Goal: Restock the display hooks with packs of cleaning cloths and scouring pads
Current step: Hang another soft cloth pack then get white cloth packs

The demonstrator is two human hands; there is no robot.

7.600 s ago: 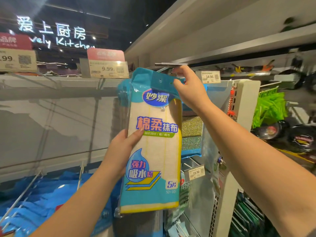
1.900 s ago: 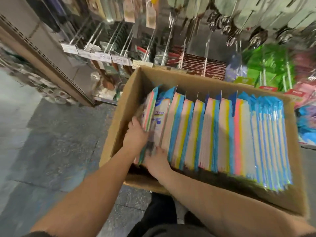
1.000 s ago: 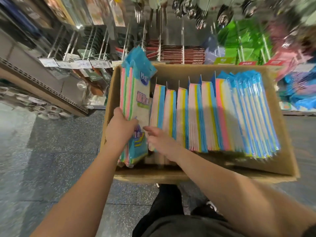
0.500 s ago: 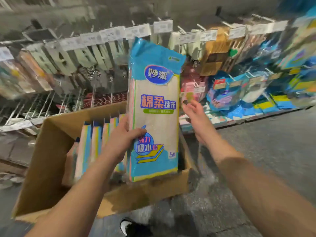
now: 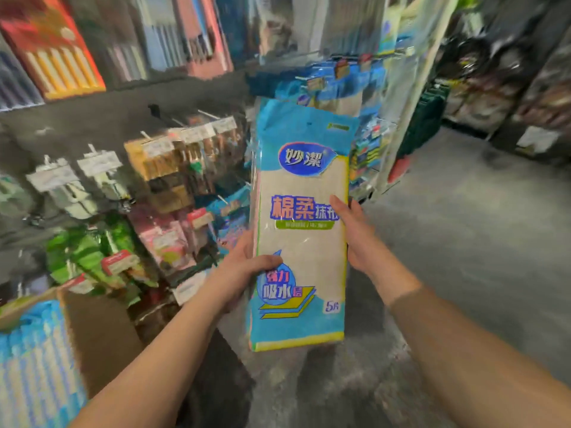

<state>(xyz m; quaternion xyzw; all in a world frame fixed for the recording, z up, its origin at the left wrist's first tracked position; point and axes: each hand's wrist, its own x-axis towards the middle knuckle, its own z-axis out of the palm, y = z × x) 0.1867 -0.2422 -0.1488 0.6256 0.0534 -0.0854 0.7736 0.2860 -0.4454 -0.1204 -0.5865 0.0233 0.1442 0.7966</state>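
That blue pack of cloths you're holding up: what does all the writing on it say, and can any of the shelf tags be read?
All on the pack of cleaning cloths, gripped by the left hand and right hand:
"妙潔", blue oval near the top.
"棉柔抹布", large purple letters, middle.
"吸水", lower blue drop; the characters above are part hidden.
"5片", bottom right.
Green strip: too small to read.
Price tags on the hooks: blurred, unreadable.

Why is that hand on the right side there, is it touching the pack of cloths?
Touching. The head view shows the right hand against the right edge of the pack of cloths, with its fingers lying on the front.
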